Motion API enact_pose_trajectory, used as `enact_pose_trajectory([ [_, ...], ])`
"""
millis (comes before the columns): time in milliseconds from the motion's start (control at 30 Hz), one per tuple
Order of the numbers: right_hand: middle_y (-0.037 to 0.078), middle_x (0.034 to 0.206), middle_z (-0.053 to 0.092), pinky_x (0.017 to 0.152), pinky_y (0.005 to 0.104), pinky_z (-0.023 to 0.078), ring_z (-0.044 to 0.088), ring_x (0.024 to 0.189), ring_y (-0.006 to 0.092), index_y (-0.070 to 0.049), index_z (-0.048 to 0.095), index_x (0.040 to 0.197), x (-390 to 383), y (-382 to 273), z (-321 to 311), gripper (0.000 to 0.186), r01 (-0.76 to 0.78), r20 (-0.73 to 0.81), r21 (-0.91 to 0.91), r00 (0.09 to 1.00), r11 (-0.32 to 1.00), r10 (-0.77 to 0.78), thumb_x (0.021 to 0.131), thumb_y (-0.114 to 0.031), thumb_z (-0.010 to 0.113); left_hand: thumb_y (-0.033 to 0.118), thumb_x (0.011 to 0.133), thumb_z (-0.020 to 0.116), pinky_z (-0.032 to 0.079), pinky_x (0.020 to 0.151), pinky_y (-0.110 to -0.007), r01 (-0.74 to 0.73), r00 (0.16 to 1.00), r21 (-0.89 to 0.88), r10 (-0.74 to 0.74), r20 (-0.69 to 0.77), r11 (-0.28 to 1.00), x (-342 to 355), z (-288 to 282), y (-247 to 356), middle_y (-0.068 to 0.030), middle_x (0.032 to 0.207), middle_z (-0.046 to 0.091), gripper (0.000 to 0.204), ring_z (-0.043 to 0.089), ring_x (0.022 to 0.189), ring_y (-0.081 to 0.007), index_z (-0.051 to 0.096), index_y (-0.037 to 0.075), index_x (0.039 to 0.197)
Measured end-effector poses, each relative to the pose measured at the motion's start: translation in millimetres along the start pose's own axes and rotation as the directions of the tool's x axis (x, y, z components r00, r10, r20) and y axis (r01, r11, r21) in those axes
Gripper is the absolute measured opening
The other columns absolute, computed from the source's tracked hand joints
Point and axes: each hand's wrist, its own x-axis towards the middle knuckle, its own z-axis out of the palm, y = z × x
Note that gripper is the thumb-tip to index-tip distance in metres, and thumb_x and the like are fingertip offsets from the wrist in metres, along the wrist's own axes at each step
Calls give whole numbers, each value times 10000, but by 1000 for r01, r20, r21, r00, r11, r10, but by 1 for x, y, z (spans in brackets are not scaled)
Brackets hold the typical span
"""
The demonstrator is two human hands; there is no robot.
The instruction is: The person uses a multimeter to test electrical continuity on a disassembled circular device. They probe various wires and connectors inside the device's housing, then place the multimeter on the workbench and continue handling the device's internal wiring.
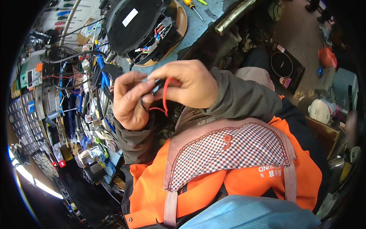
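Observation:
In front of my body, both hands are raised and close together, fingers pinched. Between their fingertips is a small grey-blue piece, mostly covered, so its kind cannot be made out. A red wire loops down from the fingers of my right hand and bends back to the fingers of my left hand. A short dark strand curves beside the left fingertips. Just beyond the hands, a round black appliance housing rests on the bench, with coloured wires and connectors showing in its open side.
The blue-grey bench holds a yellow-handled screwdriver at its far end. Cables, tools and parts crowd the left side, with small drawers beyond. A black induction cooker lies on the floor at right, near a red bag.

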Motion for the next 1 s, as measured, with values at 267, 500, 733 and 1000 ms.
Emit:
enact_pose_trajectory([
  [267,-5,709,549,570,255,396,465,627,54,31,720,951,0,-4,-52,180,79,-215,-243,968,967,-133,1052,-118,706,357,1141,542,654,883,-472,11,983,-361,-77,-168,933,61,-47,-51,-332,1226,710,444,789,968,-362,557,-57,1300],
  [500,84,710,543,572,337,425,541,613,242,-7,690,857,13,-9,-70,237,231,-53,-676,932,700,-359,1044,-154,695,-20,956,772,599,947,-351,-131,987,-93,121,-102,987,110,-60,-84,-133,1207,721,251,732,1062,-236,771,-35,1206],
  [733,90,921,729,739,277,558,703,808,171,-19,751,1111,15,15,-59,232,32,-297,-606,918,795,-263,1100,-230,652,131,1020,759,546,928,-278,14,998,-174,-25,-58,985,98,-43,-117,-74,1117,751,294,728,1008,-161,765,29,1295],
  [1000,70,955,745,758,249,557,694,823,109,24,722,1100,47,43,-21,157,-38,-388,-420,911,907,-141,953,22,777,181,1051,730,566,872,-252,250,965,-350,-203,165,903,86,-34,-124,-36,1061,777,308,714,1014,-106,743,44,1327],
])
